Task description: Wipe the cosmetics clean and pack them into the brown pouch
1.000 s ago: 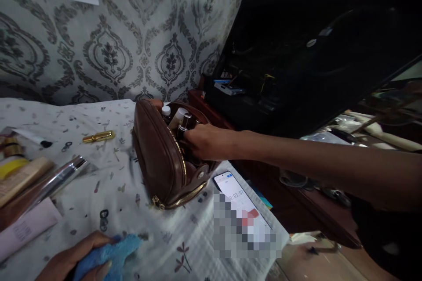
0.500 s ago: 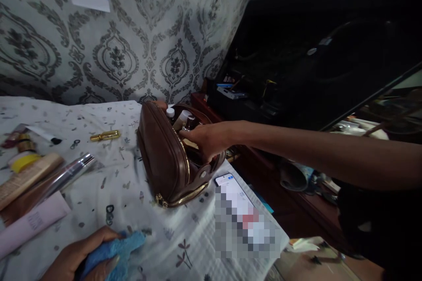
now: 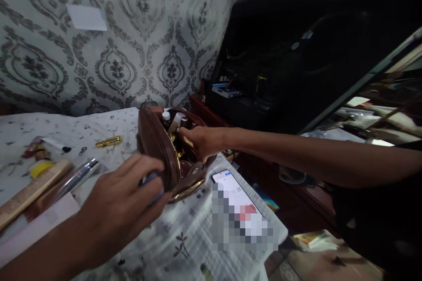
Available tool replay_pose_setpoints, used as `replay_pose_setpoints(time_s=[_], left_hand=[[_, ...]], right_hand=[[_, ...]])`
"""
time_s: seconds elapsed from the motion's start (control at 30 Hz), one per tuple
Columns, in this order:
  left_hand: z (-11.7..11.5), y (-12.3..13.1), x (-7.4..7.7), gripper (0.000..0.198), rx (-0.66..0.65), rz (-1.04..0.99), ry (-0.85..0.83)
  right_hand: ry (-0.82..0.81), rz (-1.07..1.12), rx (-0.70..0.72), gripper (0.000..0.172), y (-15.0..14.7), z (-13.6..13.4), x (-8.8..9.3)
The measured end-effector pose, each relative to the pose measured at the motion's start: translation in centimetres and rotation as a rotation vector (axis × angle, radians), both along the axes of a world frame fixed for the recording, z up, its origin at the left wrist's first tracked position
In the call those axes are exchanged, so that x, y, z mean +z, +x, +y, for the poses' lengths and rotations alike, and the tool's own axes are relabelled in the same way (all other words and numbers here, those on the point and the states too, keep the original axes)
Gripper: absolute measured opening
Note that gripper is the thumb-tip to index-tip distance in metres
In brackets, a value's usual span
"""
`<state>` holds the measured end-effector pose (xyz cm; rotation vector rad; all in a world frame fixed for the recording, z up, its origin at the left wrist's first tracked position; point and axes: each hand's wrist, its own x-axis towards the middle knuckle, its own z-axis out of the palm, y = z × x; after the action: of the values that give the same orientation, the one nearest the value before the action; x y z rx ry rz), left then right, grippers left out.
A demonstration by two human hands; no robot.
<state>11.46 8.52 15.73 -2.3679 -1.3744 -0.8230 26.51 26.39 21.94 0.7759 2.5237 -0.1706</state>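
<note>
A brown leather pouch (image 3: pixel 154 140) stands unzipped on the patterned white cloth (image 3: pixel 108 127), with small bottles (image 3: pixel 166 117) sticking up inside. My right hand (image 3: pixel 201 140) reaches over its rim, fingers curled round something inside that I cannot make out. My left hand (image 3: pixel 123 199) is raised against the pouch's near side, fingers bent round a blue cloth (image 3: pixel 150 180) that barely shows between them.
A gold tube (image 3: pixel 108 142), a silver tube (image 3: pixel 77 178), a beige tube (image 3: pixel 31 191) and other cosmetics lie on the left. A phone (image 3: pixel 239 204) lies beside the pouch near the cloth's right edge. An open black case (image 3: pixel 296 61) stands behind, over a cluttered wooden table.
My left hand has risen from the near edge of the cloth up to the pouch, bringing the blue cloth with it. My right hand has stayed in the pouch's opening.
</note>
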Motion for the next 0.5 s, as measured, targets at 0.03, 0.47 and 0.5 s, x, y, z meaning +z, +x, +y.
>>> replay_pose_setpoints(time_s=[0.03,0.47,0.5], left_hand=[[1.3,0.6,0.4,0.011,-0.031,0.091,0.033],[8.3,5.4,3.2,0.005,-0.139,0.693,-0.537],[8.8,5.6,2.6,0.004,-0.157,0.677,-0.533]], right_hand=[[0.004,-0.003,-0.003,0.081,0.0,-0.1,0.0],[-0.113,-0.063,0.02,0.074,-0.1,1.0,0.9],[-0.106,-0.069,0.017,0.074,-0.1,0.9,1.0]])
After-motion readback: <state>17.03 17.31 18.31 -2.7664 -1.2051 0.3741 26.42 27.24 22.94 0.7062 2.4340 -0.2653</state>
